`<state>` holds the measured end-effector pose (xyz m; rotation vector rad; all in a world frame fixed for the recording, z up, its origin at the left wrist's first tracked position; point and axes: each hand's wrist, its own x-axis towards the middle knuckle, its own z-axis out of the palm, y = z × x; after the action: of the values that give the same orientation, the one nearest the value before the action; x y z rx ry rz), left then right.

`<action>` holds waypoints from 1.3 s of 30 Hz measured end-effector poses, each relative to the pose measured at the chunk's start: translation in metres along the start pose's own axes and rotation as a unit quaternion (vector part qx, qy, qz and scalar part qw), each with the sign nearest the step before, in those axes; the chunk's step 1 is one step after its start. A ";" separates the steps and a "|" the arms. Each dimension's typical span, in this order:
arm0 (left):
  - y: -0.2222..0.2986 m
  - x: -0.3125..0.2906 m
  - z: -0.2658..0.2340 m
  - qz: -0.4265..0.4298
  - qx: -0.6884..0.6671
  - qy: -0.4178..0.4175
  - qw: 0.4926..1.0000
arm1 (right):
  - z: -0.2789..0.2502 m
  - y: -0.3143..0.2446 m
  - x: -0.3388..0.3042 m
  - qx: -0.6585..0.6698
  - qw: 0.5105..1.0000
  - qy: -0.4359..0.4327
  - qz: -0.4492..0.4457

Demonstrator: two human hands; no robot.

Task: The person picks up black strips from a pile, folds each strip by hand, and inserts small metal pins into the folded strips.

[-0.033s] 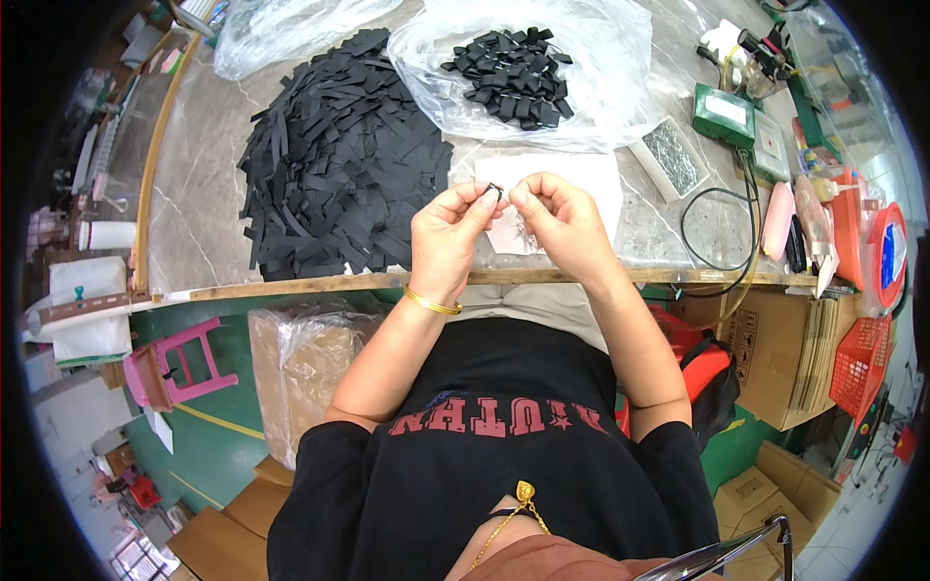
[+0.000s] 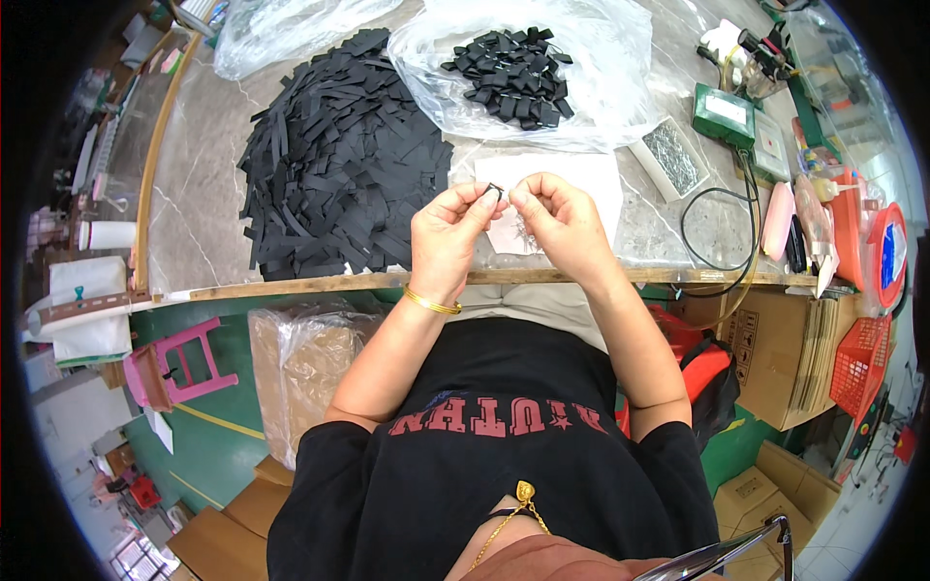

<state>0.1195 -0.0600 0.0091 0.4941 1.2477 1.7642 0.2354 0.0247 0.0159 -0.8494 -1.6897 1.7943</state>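
Above a white sheet (image 2: 596, 194) near the table's front edge, my left hand (image 2: 448, 232) pinches a small piece of black ribbon (image 2: 495, 189) between thumb and fingertips. The ribbon looks folded, and most of it is covered by the fingers. My right hand (image 2: 562, 223) is closed in a pinch just to the right of it, its fingertips almost at the ribbon. What those fingers hold, if anything, is too small to tell. Thin metal pieces (image 2: 523, 235) lie on the sheet below and between my hands.
A large heap of flat black strips (image 2: 339, 165) covers the table on the left. Behind the sheet, a clear plastic bag (image 2: 610, 87) bears a pile of folded black pieces (image 2: 518, 77). To the right are a box of metal pieces (image 2: 673, 160), a green device (image 2: 722, 114) and a black cable (image 2: 684, 228).
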 end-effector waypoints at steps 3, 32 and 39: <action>-0.001 0.000 -0.002 0.006 0.013 -0.008 1.000 | 0.004 0.000 -0.002 0.000 1.000 0.015 -0.022; -0.008 0.001 0.000 -0.111 -0.184 -0.053 0.975 | 0.009 0.021 -0.003 0.135 0.989 0.055 -0.027; -0.010 0.002 0.005 -0.100 -0.166 -0.048 0.980 | 0.014 0.023 -0.005 0.150 0.982 0.093 -0.064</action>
<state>0.1263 -0.0549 0.0020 0.2485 0.8789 1.7099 0.2295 0.0100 -0.0061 -0.7325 -1.2868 1.7632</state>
